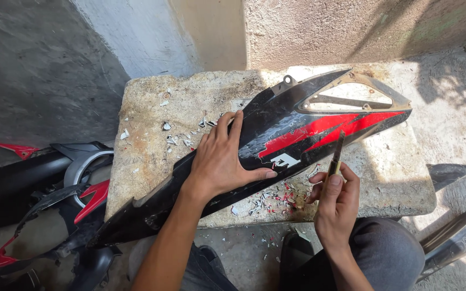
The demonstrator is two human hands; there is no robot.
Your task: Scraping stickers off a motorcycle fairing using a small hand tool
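Observation:
A long black motorcycle body panel [276, 121] with a red and white sticker [319, 132] lies slantwise across a rough stone slab [152, 108]. My left hand [223, 156] presses flat on the panel's middle, fingers spread. My right hand [335, 202] grips a utility knife [336, 156] with a yellowish handle. Its dark blade points up and touches the lower edge of the red sticker. Part of the sticker looks scraped away beside the white patch.
Sticker scraps [268, 200] in white and red litter the slab. More black and red motorcycle panels [55, 205] lie on the ground at left. Another dark panel [457, 237] sits at lower right. A rough wall [308, 32] rises behind the slab.

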